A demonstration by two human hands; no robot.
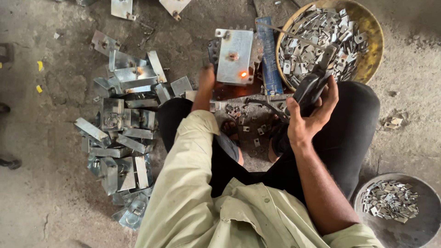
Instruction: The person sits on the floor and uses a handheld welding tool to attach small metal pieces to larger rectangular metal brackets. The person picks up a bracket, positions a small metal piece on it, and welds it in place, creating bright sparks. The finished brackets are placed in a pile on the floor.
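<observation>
Left hand point(206, 78) half hidden behind metal plate point(234, 56)

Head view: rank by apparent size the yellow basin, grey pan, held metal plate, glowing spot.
1. Yellow basin, largest.
2. Grey pan: looks close to the basin, but cut off by the frame and nearer the camera, so unsure.
3. Metal plate at the left hand.
4. Glowing spot, smallest.
</observation>
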